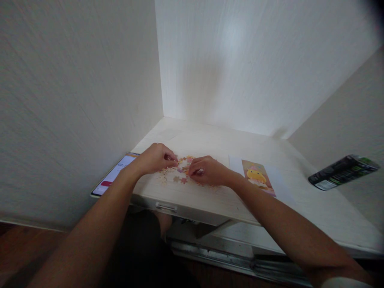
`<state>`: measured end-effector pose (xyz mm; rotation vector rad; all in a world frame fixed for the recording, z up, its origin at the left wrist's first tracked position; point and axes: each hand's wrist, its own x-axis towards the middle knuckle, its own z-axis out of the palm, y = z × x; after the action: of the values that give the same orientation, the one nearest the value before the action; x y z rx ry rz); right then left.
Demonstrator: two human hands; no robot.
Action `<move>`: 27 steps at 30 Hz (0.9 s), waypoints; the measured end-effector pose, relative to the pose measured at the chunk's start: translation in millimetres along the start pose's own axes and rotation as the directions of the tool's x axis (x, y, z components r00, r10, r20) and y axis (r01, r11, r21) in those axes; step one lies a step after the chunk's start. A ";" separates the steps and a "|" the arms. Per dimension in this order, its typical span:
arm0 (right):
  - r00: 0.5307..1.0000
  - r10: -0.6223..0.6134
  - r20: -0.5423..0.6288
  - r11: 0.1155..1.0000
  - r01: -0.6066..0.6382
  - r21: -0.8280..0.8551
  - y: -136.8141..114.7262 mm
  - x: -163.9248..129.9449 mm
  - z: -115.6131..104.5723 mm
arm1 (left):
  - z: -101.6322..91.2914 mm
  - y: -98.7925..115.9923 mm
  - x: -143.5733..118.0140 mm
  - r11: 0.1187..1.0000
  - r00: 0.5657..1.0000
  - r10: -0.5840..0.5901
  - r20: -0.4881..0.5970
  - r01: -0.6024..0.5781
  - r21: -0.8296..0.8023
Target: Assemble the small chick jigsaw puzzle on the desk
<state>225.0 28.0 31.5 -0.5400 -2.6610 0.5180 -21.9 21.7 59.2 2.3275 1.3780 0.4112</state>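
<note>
One phone [115,176], one printed picture [256,174], one can [343,173] and many jigsaw pieces [183,181] — too small and overlapped to count — are on the table [198,136]. The left hand [159,157] and right hand [209,171] have fingertips drawn together among the pieces; whether either pinches one, I cannot tell. The can's contents are hidden.
</note>
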 end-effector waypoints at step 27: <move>0.987 0.002 0.163 0.999 0.006 -0.051 -9.5 -1.1 -4.6 | 3.8 -11.3 -1.7 0.922 0.992 -0.121 -0.044 0.128 0.366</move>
<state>225.2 20.5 39.1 -0.5309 -2.8374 0.5145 -29.6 24.3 50.4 2.5090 1.7287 0.1451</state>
